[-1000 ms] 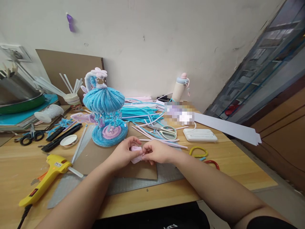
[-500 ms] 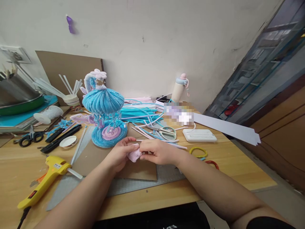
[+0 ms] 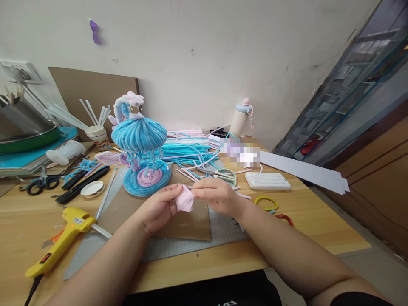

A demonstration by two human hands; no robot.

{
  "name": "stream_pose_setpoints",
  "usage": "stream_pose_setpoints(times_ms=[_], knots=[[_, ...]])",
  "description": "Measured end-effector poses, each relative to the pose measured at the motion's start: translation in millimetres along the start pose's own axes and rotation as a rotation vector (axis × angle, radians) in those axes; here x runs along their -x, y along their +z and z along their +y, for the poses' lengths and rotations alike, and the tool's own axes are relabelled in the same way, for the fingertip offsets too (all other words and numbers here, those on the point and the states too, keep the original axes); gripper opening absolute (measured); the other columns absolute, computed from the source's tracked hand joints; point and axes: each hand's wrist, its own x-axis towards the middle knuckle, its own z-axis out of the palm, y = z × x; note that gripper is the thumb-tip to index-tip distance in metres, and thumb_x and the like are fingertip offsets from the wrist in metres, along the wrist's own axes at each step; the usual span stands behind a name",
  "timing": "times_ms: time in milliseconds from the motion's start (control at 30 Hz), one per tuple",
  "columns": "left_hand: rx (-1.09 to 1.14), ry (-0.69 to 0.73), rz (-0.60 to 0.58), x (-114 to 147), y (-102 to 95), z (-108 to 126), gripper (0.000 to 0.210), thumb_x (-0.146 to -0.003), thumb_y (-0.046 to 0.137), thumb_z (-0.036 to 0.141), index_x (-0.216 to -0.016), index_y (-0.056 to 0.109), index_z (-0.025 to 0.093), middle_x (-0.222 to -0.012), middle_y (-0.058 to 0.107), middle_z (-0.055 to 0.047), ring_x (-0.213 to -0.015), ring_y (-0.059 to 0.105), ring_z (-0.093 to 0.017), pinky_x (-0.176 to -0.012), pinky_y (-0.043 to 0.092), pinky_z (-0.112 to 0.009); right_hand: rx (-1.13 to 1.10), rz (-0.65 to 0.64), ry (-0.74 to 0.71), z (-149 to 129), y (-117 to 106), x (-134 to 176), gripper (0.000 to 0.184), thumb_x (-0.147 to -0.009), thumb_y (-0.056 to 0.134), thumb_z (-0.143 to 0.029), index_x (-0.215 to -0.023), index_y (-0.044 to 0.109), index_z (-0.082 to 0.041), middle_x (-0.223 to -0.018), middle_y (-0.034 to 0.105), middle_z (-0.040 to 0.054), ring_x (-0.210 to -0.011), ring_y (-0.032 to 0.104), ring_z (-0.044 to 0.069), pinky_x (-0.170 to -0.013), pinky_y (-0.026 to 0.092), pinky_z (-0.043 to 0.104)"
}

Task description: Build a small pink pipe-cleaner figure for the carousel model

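Note:
A small pale pink fuzzy piece [image 3: 184, 199], likely of chenille stems, sits between my two hands over a brown cardboard sheet [image 3: 181, 229]. My left hand [image 3: 163, 206] is closed on its left side, thumb on top. At the right edge of the piece, my right hand [image 3: 216, 196] pinches with thumb and forefinger; the bit inside that pinch is hidden. Just behind my left hand stands a blue jellyfish-shaped chenille craft [image 3: 139, 135] on a round blue base with a pink centre [image 3: 129, 182].
A yellow hot glue gun [image 3: 65, 236] lies at left, near black scissors [image 3: 43, 182] and a box cutter [image 3: 83, 185]. Behind my hands are blue chenille stems [image 3: 188, 154] and pale green-handled scissors [image 3: 226, 175]. To the right are a white power bank [image 3: 267, 181] and a bottle [image 3: 239, 120].
The pink piece has turned and shows more of its face, slightly higher and to the right. My right hand has shifted a little right and up, uncovering more of the piece.

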Motion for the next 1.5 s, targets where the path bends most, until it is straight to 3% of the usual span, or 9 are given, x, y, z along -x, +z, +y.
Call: stream_pose_setpoints(times_ms=[333, 633, 767, 833, 967, 1133, 1267, 1367, 1500], knots=[[-0.362, -0.002, 0.007, 2.8, 2.8, 1.7, 0.015, -0.07, 0.069, 0.026, -0.065, 0.063, 0.013, -0.061, 0.056, -0.001, -0.054, 0.048, -0.01, -0.051, 0.034, -0.021, -0.114, -0.062, 0.015, 1.9, 0.5, -3.1, 0.026, -0.092, 0.036, -0.017, -0.097, 0.061, -0.017, -0.093, 0.063, 0.0119, -0.086, 0.058, 0.016, -0.076, 0.048, 0.029], [-0.298, 0.043, 0.089, -3.2, 2.0, -9.6, 0.018, -0.065, 0.071, 0.025, -0.058, 0.059, 0.013, -0.052, 0.053, 0.002, -0.047, 0.043, -0.007, -0.048, 0.031, -0.02, -0.118, -0.068, 0.075, 2.5, 7.1, -0.7, 0.026, -0.093, 0.035, -0.02, -0.093, 0.061, -0.018, -0.09, 0.063, 0.0105, -0.086, 0.058, 0.017, -0.076, 0.047, 0.03], [-0.311, 0.182, 0.2, -6.6, 0.8, -10.8, 0.019, -0.069, 0.07, 0.028, -0.063, 0.062, 0.012, -0.058, 0.056, 0.001, -0.053, 0.046, -0.007, -0.052, 0.034, -0.019, -0.207, 0.116, 0.289, 3.2, 15.9, -2.1, 0.016, -0.09, 0.046, -0.024, -0.092, 0.061, -0.019, -0.084, 0.063, 0.007, -0.081, 0.058, 0.016, -0.076, 0.047, 0.03], [-0.31, 0.246, 0.264, -8.2, 0.0, -12.3, 0.019, -0.069, 0.071, 0.029, -0.066, 0.062, 0.013, -0.06, 0.057, 0.001, -0.053, 0.047, -0.007, -0.051, 0.034, -0.019, -0.257, 0.129, 0.39, 1.6, 20.8, -3.3, 0.015, -0.089, 0.049, -0.025, -0.095, 0.061, -0.019, -0.089, 0.062, 0.0066, -0.081, 0.057, 0.015, -0.074, 0.046, 0.029], [-0.238, 0.309, 0.344, -9.0, 1.8, -15.3, 0.02, -0.066, 0.073, 0.03, -0.069, 0.062, 0.013, -0.066, 0.061, 0.0, -0.057, 0.052, -0.009, -0.052, 0.039, -0.019, -0.36, 0.141, 0.631, -1.1, 34.1, -3.8, 0.031, -0.081, 0.06, -0.029, -0.111, 0.054, -0.019, -0.103, 0.06, 0.0064, -0.089, 0.056, 0.016, -0.074, 0.045, 0.028], [-0.133, 0.283, 0.291, -6.7, 4.8, -14.6, 0.019, -0.067, 0.073, 0.028, -0.068, 0.061, 0.014, -0.075, 0.065, -0.003, -0.072, 0.059, -0.015, -0.07, 0.048, -0.028, -0.759, 0.286, 0.9, -0.8, 46.6, -4.7, 0.025, -0.076, 0.064, -0.037, -0.087, 0.056, -0.016, -0.081, 0.058, -0.0001, -0.072, 0.054, 0.011, -0.068, 0.045, 0.025], [-0.21, 0.251, 0.229, -5.9, -0.4, -11.9, 0.017, -0.072, 0.069, 0.027, -0.068, 0.061, 0.012, -0.071, 0.062, -0.002, -0.067, 0.054, -0.011, -0.062, 0.044, -0.021, -1.102, 0.392, 0.96, -3.0, 41.3, -6.7, 0.03, -0.068, 0.074, -0.038, -0.084, 0.06, -0.016, -0.08, 0.06, -0.0007, -0.072, 0.054, 0.01, -0.067, 0.044, 0.023], [-0.186, 0.206, 0.162, -4.7, -3.4, -8.4, 0.017, -0.071, 0.071, 0.025, -0.066, 0.061, 0.012, -0.069, 0.058, -0.001, -0.063, 0.051, -0.009, -0.057, 0.04, -0.019, -1.292, 0.369, 1.008, -3.7, 35.5, -7.4, 0.032, -0.068, 0.074, -0.039, -0.086, 0.063, -0.015, -0.082, 0.062, 0.0023, -0.071, 0.055, 0.011, -0.064, 0.043, 0.024], [-0.154, 0.153, 0.135, -2.0, -2.9, -3.5, 0.015, -0.067, 0.075, 0.023, -0.069, 0.064, 0.012, -0.074, 0.059, -0.001, -0.066, 0.052, -0.008, -0.058, 0.04, -0.018, -1.311, 0.281, 1.031, -2.4, 30.8, -7.5, 0.035, -0.07, 0.071, -0.044, -0.088, 0.068, -0.015, -0.081, 0.064, 0.0046, -0.07, 0.055, 0.011, -0.058, 0.042, 0.022]])
